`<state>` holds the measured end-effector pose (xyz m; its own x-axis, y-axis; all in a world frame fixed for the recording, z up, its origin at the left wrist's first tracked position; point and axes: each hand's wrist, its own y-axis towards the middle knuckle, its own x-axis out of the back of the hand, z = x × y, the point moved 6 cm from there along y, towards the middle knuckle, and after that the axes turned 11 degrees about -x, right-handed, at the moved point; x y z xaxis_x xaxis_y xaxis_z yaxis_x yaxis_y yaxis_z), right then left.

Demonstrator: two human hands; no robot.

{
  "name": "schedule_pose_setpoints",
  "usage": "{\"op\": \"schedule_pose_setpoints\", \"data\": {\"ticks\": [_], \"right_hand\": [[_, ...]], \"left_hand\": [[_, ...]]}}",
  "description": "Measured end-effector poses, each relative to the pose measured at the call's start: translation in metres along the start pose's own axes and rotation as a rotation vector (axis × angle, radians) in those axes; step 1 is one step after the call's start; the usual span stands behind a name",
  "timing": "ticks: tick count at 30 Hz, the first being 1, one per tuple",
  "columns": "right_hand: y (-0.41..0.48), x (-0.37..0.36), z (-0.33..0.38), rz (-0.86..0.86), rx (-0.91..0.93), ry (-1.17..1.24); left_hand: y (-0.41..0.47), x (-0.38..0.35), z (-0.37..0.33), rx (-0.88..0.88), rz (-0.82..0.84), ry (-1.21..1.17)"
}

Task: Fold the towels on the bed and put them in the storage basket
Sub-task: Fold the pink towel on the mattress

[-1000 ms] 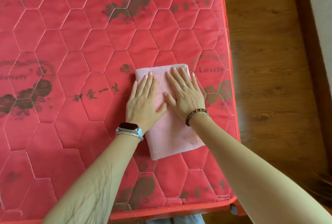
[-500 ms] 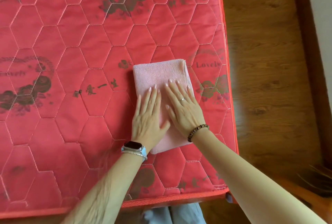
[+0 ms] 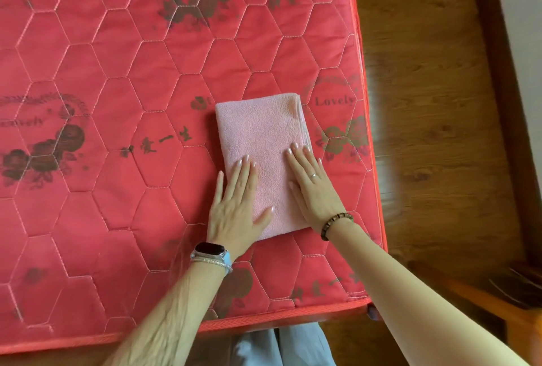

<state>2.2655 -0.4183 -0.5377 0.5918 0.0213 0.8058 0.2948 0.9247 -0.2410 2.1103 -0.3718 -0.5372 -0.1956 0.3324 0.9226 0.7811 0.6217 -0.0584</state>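
Note:
A pink towel (image 3: 264, 137), folded into a narrow rectangle, lies flat on the red quilted mattress (image 3: 117, 72) near its right edge. My left hand (image 3: 234, 204) rests palm down on the towel's near left part, fingers apart. My right hand (image 3: 315, 189) lies palm down on the near right part, fingers together. Neither hand grips the cloth. The storage basket shows only as a woven brown rim (image 3: 516, 286) at the lower right, on the floor beside the bed.
The mattress's right edge (image 3: 356, 43) and near edge (image 3: 264, 320) border a wooden floor (image 3: 425, 101). A dark wooden skirting (image 3: 498, 72) runs along the wall at right. My grey trousers (image 3: 278, 345) show below the bed's edge.
Both hands slid toward me along the towel, from its far half to its near half, and spread apart to its two sides. More of the far end now shows.

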Motion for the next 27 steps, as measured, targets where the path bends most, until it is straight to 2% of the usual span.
{"op": "schedule_pose_setpoints", "data": {"ticks": [1,3,7,11,17,21,27], "right_hand": [[0.002,0.003,-0.002,-0.008,-0.027,0.112],[0.008,0.011,-0.005,-0.021,-0.142,0.334],[0.018,0.031,-0.016,-0.096,-0.404,0.621],[0.026,0.03,-0.019,-0.033,-0.583,0.679],[0.032,0.022,-0.012,0.127,-0.78,0.646],[0.034,0.022,-0.011,0.169,-0.755,0.588],[0.026,0.037,-0.005,0.197,-0.686,0.722]], "left_hand": [[-0.002,0.001,0.0,0.017,-0.006,-0.057],[-0.003,0.006,0.007,0.128,-0.125,-0.318],[0.0,0.016,0.032,0.569,-0.409,-0.845],[0.01,0.016,0.044,0.801,-0.403,-0.987],[0.018,0.007,0.05,0.881,-0.286,-1.111],[0.018,0.008,0.047,0.907,-0.238,-1.216],[0.015,0.029,0.044,0.857,-0.297,-1.307]]}}
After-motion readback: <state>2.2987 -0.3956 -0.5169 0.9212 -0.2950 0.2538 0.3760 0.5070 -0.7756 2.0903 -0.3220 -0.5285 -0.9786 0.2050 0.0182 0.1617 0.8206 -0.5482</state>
